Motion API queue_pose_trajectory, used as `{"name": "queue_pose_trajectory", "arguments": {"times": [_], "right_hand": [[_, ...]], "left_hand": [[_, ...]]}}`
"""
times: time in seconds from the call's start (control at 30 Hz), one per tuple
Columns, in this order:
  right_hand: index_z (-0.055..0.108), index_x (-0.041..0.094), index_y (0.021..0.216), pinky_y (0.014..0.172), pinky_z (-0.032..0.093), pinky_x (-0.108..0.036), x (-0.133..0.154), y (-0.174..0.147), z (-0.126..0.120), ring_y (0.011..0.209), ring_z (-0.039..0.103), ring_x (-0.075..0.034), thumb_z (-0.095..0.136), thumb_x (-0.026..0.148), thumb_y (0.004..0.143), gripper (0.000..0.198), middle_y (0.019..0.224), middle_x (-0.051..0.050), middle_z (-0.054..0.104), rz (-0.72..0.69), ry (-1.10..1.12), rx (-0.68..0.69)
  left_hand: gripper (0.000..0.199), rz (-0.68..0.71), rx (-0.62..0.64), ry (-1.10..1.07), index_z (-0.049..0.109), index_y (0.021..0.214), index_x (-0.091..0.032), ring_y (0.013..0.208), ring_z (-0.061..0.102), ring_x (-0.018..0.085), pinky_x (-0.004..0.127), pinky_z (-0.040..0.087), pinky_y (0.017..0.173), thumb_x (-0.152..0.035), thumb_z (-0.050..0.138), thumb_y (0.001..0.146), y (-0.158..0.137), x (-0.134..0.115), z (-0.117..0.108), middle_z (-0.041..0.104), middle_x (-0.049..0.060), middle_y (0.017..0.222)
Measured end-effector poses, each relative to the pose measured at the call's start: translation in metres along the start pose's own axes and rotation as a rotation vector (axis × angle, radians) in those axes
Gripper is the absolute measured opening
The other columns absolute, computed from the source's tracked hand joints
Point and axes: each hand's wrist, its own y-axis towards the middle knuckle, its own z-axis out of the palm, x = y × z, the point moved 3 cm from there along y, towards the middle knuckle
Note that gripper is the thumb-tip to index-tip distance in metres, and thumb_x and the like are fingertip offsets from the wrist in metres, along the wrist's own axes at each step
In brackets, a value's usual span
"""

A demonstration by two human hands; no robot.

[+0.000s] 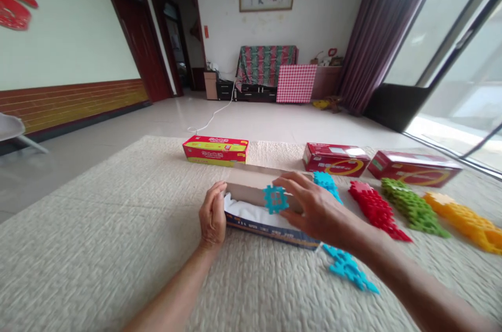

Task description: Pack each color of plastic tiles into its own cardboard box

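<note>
My left hand (213,214) is closed around the left end of an open cardboard box (270,231) with a dark blue printed side. White lining (249,209) covers the inside of the box. Over the opening, my right hand (316,205) pinches a blue square interlocking block (275,199) with toothed edges and holes in its middle. More blue blocks (349,268) lie in a row to the right of the box, partly hidden by my right hand and forearm. Beyond them are rows of red blocks (378,212), green blocks (413,206) and yellow blocks (466,219).
A quilted beige mat (117,232) lies under everything. Behind the open box stands a red and yellow box (215,151). Two dark red boxes, one nearer the middle (333,159) and another farther right (413,169), stand behind the block rows. A white cable (214,115) trails over the tiled floor.
</note>
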Motion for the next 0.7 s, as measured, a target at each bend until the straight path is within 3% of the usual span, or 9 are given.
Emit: {"name": "queue_pose_trajectory", "arguments": {"times": [0.17,0.3,0.7], "right_hand": [[0.050,0.021,0.123,0.090,0.049,-0.032,0.017,0.039,0.037,0.106,0.057,-0.019,0.057,0.010,0.077,0.048,0.122,-0.008,0.054,-0.150,0.060,0.172],[0.049,0.022,0.122,0.087,0.050,-0.031,0.020,0.051,0.049,0.104,0.058,-0.017,0.055,0.006,0.077,0.049,0.120,-0.007,0.055,-0.234,-0.002,0.247],[0.044,0.022,0.130,0.071,0.054,-0.028,0.028,0.063,0.078,0.097,0.060,-0.018,0.041,0.004,0.084,0.050,0.125,-0.009,0.053,-0.426,-0.149,0.198]], "left_hand": [[0.036,-0.016,0.006,-0.006,0.064,0.106,-0.017,0.117,0.054,0.021,0.038,0.039,0.106,-0.037,0.036,0.094,0.000,-0.001,0.000,0.063,0.011,0.119],[0.037,-0.020,0.000,-0.008,0.065,0.105,-0.018,0.116,0.055,0.021,0.037,0.040,0.105,-0.038,0.036,0.095,-0.001,-0.003,0.001,0.063,0.010,0.117],[0.036,-0.013,0.005,-0.018,0.063,0.107,-0.018,0.117,0.054,0.021,0.039,0.039,0.106,-0.036,0.035,0.096,0.000,-0.002,0.001,0.063,0.011,0.118]]}}
